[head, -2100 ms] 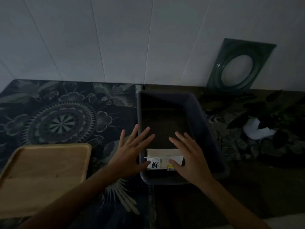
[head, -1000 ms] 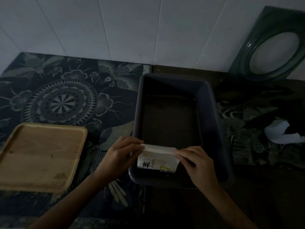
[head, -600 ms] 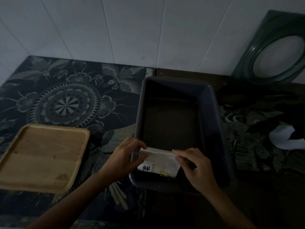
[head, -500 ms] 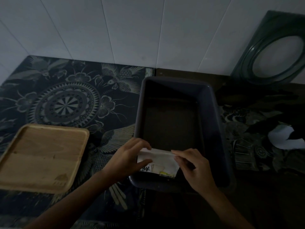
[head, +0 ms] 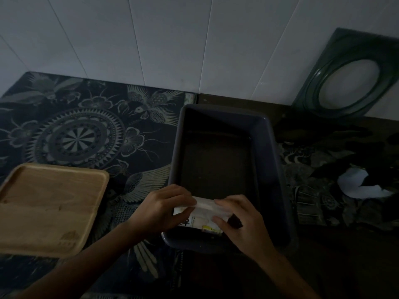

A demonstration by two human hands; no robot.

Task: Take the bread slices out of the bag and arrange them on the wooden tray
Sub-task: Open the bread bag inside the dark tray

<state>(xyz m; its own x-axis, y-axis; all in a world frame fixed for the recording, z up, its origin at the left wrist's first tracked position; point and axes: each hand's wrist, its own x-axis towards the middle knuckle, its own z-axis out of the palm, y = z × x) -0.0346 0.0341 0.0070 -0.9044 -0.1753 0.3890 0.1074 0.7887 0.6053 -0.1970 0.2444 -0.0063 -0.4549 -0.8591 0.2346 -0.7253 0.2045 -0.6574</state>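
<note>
A white bread bag (head: 204, 214) with black print stands at the near end of a dark plastic bin (head: 274, 169). My left hand (head: 162, 207) pinches the bag's top left corner. My right hand (head: 239, 221) grips its top right edge and covers part of the front. The bread slices inside are hidden. The wooden tray (head: 47, 208) lies empty at the left on the patterned cloth, a hand's width from my left hand.
The bin sits at the middle of a dark patterned tablecloth (head: 75, 137). A green frame with an oval opening (head: 349, 76) leans on the white wall at the back right. A dark plant with a white piece (head: 356, 184) lies at the right.
Both hands went from spread open over the bin to closed on the bag's top edge. My fingers have drawn closer together along that edge over the last second.
</note>
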